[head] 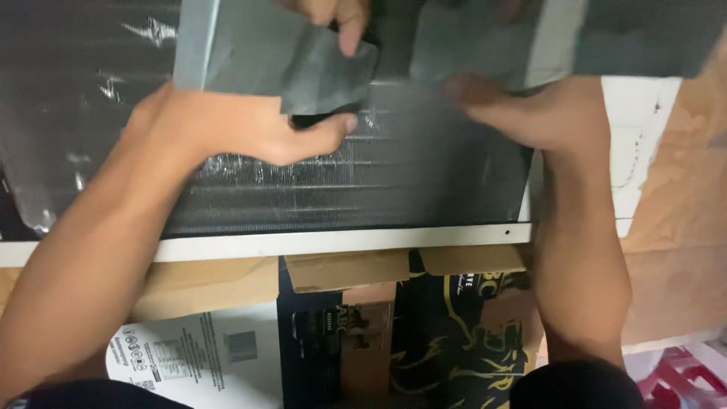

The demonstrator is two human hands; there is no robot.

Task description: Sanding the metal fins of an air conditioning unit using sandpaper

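Closest, flat cardboard boxes (356,333) lie underneath: a white one with small dark print on the left, a black one with gold drawings in the middle. Above them runs a white frame (341,242) around shiny metal fins (424,182). The left hand (242,125) pinches a grey sheet (303,64). The right hand (538,110) presses flat, fingers loose. Another person's fingers (341,19) hold the sheet's top.

Flattened brown cardboard (212,284) covers the floor, with a dark printed carton panel (447,333) and a white printed sheet (204,352) lying over it. More brown cardboard (681,197) spreads at right, beside a red-and-white patterned patch (681,379). Light is dim and warm.
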